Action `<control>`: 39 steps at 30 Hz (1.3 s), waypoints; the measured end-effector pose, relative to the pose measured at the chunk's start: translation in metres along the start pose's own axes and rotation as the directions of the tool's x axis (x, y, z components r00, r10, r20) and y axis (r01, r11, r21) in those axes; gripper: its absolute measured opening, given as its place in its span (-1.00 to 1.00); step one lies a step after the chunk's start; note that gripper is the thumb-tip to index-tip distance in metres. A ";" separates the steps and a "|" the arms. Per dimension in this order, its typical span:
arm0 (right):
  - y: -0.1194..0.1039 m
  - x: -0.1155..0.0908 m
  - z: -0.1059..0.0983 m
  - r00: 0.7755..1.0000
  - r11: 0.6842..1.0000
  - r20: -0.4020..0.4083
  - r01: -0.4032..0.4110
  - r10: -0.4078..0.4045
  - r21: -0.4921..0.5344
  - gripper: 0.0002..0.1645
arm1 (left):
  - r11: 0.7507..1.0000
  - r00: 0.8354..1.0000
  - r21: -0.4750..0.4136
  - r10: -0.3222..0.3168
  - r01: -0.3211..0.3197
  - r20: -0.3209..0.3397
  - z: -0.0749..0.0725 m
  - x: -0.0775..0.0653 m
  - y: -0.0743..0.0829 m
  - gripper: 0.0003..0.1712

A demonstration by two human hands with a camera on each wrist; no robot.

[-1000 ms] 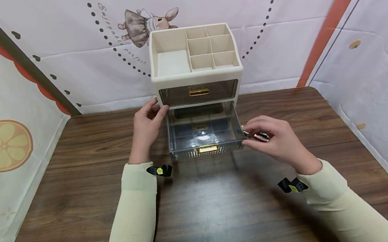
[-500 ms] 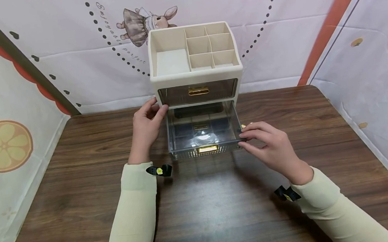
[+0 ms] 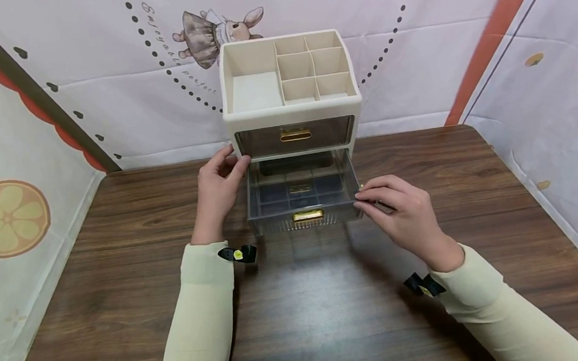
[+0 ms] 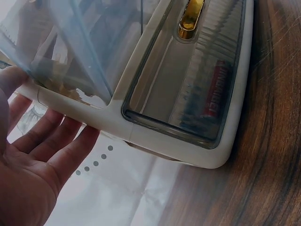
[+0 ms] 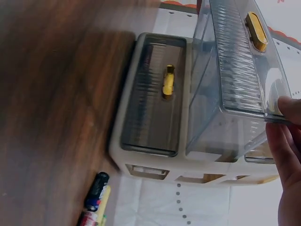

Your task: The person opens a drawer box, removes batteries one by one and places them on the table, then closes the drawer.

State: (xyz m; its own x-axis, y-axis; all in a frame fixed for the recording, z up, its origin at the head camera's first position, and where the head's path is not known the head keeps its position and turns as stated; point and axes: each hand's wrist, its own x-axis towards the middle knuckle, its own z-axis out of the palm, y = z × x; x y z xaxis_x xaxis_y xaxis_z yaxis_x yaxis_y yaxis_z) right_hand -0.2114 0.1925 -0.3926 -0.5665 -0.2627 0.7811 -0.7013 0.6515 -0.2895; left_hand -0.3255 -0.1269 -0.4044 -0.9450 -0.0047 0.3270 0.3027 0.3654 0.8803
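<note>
A cream desktop organizer (image 3: 293, 110) stands at the back of the table, its clear middle drawer (image 3: 274, 223) pulled out. My right hand (image 3: 406, 215) pinches the drawer's front right corner between thumb and fingers, as the right wrist view also shows. At the organizer's left side, my left hand (image 3: 217, 193) grips the frame, thumb on the front edge and fingers against the side wall. The upper drawer (image 3: 260, 142) is closed. Below, the closed bottom drawer (image 4: 164, 94) has a red-labelled item (image 4: 217, 89) visible through its front.
Several marker-like sticks (image 5: 97, 200) lie on the table beside the organizer, mostly hidden behind my right hand in the head view. The organizer's top has open compartments (image 3: 314, 66). A printed cloth (image 3: 404, 84) hangs close behind the wooden table (image 3: 301, 317).
My right hand has shifted left onto the drawer's front corner, and the drawer has slid slightly inward. My left hand keeps its place on the organizer.
</note>
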 end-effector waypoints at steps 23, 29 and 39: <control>0.021 0.022 0.025 0.992 0.993 -0.045 -0.115 0.115 0.003 -0.91 | 1.000 1.000 -0.017 -0.010 0.010 0.008 0.000 0.000 0.000 -0.41; 0.035 0.033 0.033 0.993 0.994 -0.059 -0.104 0.103 -0.023 -0.92 | 1.000 1.000 -0.012 0.024 -0.023 0.008 0.000 0.001 0.000 -0.46; 0.049 0.043 0.049 0.994 0.994 -0.098 -0.065 0.056 -0.092 -0.90 | 0.999 0.999 0.013 0.044 -0.044 -0.002 0.001 -0.001 0.002 -0.43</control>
State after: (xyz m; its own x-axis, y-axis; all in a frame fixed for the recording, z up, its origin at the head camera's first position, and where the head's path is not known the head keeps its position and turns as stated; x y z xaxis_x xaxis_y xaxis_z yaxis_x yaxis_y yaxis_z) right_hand -0.2916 0.1783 -0.4005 -0.5593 -0.1547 0.8144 -0.6203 0.7299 -0.2873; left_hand -0.3242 -0.1254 -0.4036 -0.9307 0.0095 0.3658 0.3420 0.3776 0.8605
